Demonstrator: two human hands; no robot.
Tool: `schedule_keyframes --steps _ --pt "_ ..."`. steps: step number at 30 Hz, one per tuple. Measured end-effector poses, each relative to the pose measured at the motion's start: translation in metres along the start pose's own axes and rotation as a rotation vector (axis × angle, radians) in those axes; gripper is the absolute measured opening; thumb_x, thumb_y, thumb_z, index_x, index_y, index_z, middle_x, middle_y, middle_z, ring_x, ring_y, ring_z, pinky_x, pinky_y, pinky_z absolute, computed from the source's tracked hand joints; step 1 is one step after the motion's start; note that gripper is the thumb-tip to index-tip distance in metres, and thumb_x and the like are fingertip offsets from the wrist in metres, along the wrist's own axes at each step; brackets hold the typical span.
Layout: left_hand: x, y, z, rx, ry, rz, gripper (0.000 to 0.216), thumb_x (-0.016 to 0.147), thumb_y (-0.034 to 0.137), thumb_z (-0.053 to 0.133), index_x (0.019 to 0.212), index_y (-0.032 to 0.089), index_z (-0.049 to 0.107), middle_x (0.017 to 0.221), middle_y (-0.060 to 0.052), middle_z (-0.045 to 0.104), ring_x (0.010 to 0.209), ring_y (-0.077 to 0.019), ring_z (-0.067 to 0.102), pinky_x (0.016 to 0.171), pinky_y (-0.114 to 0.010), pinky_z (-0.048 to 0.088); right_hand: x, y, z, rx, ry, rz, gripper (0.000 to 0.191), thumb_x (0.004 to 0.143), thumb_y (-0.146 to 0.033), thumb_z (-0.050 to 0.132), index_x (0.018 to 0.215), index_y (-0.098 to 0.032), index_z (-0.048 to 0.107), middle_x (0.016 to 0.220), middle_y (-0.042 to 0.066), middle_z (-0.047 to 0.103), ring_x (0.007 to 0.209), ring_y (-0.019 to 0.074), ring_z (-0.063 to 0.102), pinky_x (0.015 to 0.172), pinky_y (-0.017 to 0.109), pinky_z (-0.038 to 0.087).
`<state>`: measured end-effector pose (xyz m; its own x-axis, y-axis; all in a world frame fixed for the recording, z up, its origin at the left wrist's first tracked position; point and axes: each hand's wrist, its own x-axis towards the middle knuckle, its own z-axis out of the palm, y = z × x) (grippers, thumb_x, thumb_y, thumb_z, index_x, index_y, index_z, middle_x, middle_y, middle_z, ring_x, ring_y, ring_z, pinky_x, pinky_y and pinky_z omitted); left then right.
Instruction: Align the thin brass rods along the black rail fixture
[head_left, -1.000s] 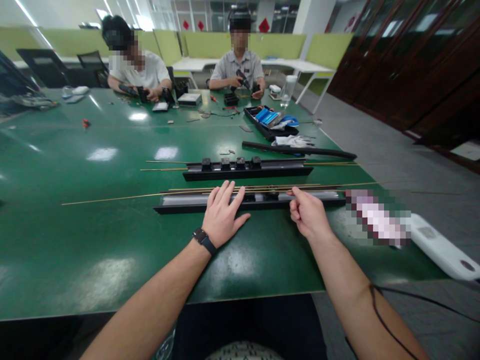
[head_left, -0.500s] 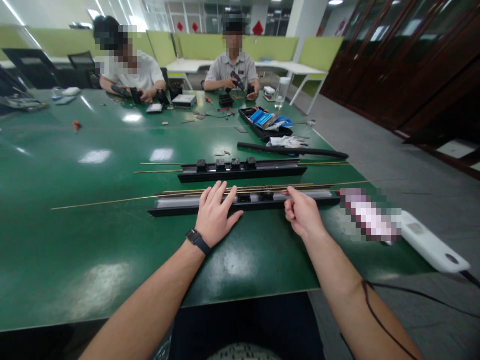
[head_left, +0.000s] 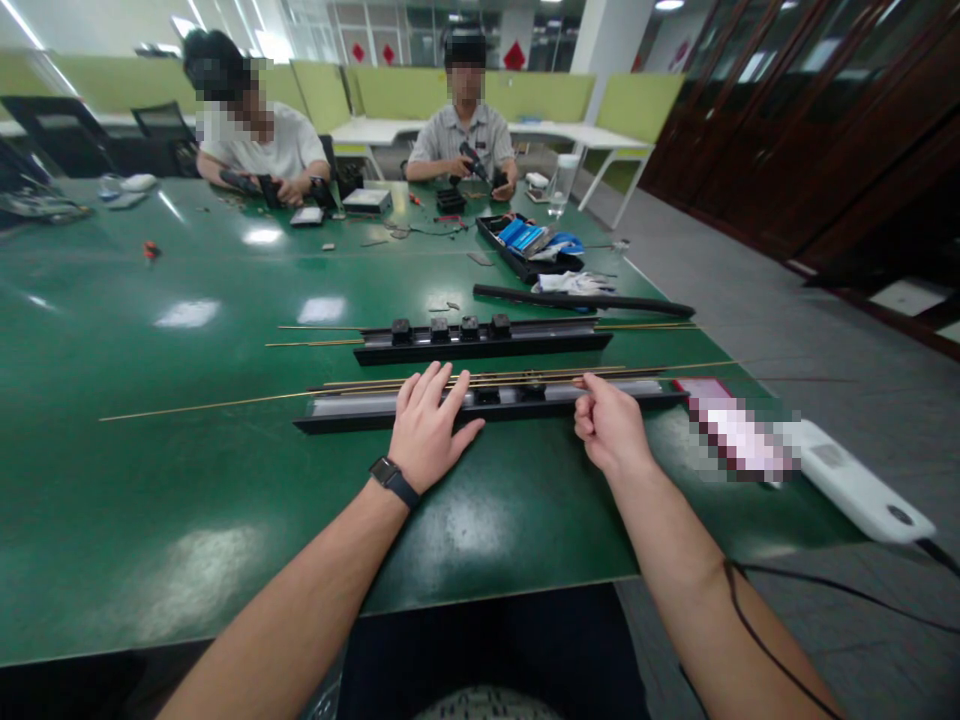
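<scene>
My left hand lies with its fingers spread over a black channel profile and the thin brass-coloured rods running along it. Further right, my right hand is closed, pinching a thin rod between thumb and forefinger just above the same channel. That rod seems to stretch out to the right past the table edge. Small black blocks sit in the channel between my hands. Behind it stands a second black channel with several black blocks and more thin rods sticking out of both ends.
A black tube, white gloves and a black tray with blue packets lie beyond the channels. A phone-like item and a white device are at right. Two people work across the green table.
My right hand has shifted slightly to the right along the channel, still pinching the rod. The left hand stays in place.
</scene>
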<state>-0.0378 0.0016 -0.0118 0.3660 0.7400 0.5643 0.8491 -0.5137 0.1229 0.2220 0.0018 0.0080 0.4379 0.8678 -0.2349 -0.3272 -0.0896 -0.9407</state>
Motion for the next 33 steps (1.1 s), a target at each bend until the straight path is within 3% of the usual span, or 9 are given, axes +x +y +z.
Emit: schedule_keyframes --steps 6,12,18,24,30,33 --pt "0.0006 -0.0002 -0.0006 -0.006 0.004 0.001 0.062 0.095 0.049 0.060 0.148 0.020 0.052 0.154 -0.016 0.051 0.149 -0.0323 0.040 0.124 -0.051 0.028 -0.0060 0.0004 0.0042 -0.074 -0.208 0.043 0.034 0.081 -0.047 0.079 0.087 -0.016 0.066 0.046 -0.005 0.051 0.029 0.0042 0.032 0.030 0.015 0.018" --pt "0.0012 0.0000 -0.0023 -0.020 -0.005 0.001 0.062 0.094 0.049 0.062 0.149 0.022 0.052 0.153 -0.016 0.052 0.148 -0.0330 0.042 0.123 -0.053 0.028 -0.0020 -0.0002 0.0003 0.001 -0.062 0.016 0.027 0.084 -0.042 0.075 0.086 -0.018 0.063 0.044 -0.007 0.048 0.028 0.0049 0.032 0.029 0.015 0.018" --pt "0.0011 0.0012 -0.0030 -0.010 -0.007 -0.006 0.061 0.095 0.049 0.060 0.148 0.020 0.053 0.153 -0.017 0.052 0.148 -0.0323 0.042 0.123 -0.051 0.028 -0.0056 -0.0007 0.0028 -0.045 -0.195 0.054 0.032 0.082 -0.045 0.079 0.088 -0.016 0.066 0.046 -0.006 0.050 0.029 0.0041 0.032 0.030 0.015 0.018" --pt "0.0006 0.0011 -0.0031 -0.018 -0.004 -0.007 0.060 0.095 0.049 0.060 0.148 0.020 0.053 0.153 -0.016 0.053 0.148 -0.0323 0.042 0.123 -0.052 0.029 -0.0047 -0.0021 0.0026 0.000 -0.047 0.013 0.023 0.088 -0.038 0.070 0.084 -0.015 0.066 0.043 -0.007 0.048 0.029 0.0045 0.031 0.029 0.015 0.018" --pt "0.0012 0.0011 -0.0033 -0.020 -0.006 -0.006 0.060 0.095 0.049 0.060 0.148 0.021 0.053 0.153 -0.017 0.053 0.148 -0.0325 0.042 0.122 -0.052 0.029 -0.0070 0.0004 0.0043 -0.058 -0.227 0.048 0.034 0.080 -0.045 0.081 0.086 -0.016 0.066 0.046 -0.005 0.052 0.030 0.0042 0.033 0.030 0.015 0.019" --pt "0.0013 0.0010 -0.0032 -0.015 -0.008 -0.007 0.059 0.096 0.049 0.059 0.148 0.021 0.053 0.153 -0.016 0.053 0.148 -0.0325 0.043 0.123 -0.052 0.029 -0.0059 -0.0018 0.0040 -0.029 -0.128 0.046 0.028 0.083 -0.042 0.076 0.086 -0.016 0.065 0.045 -0.005 0.051 0.029 0.0046 0.033 0.029 0.015 0.018"
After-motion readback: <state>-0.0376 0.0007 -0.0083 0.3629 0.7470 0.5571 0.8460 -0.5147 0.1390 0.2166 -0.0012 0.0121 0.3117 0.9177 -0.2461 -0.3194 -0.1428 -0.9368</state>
